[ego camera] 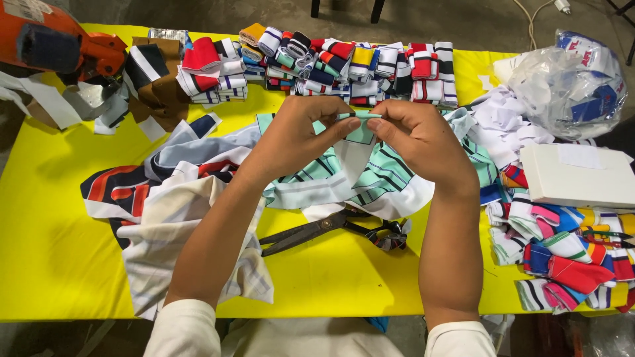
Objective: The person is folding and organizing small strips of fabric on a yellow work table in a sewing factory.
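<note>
The left hand (297, 132) was raised above the middle of the table, its thumb and fingertips pinched on the near end of a narrow mint-green fabric strip (360, 116); the right hand (417, 135) faced it, thumb and forefinger nipped on the other end of the same strip, so that the piece ran short and level between the two hands; both forearms came up from white sleeves at the bottom edge of the view. Beneath the hands lay a heap of mint-green striped cloth (380, 178) with white borders, directly under the strip; just in front of it, nearer the person, a pair of dark scissors (331, 228) lay with blades shut, pointing to the left. To the left of the left forearm a spread of pale checked and navy, red and white cloth (159, 211) covered the yellow table (53, 251); along the far edge ran a row of folded striped collars (331, 63) in many colours. On the right side a white box (579, 175) rested on a further pile of striped knitted pieces (562, 254); behind it sat a crumpled clear plastic bag (575, 82); at the far left corner stood an orange machine (53, 43).
</note>
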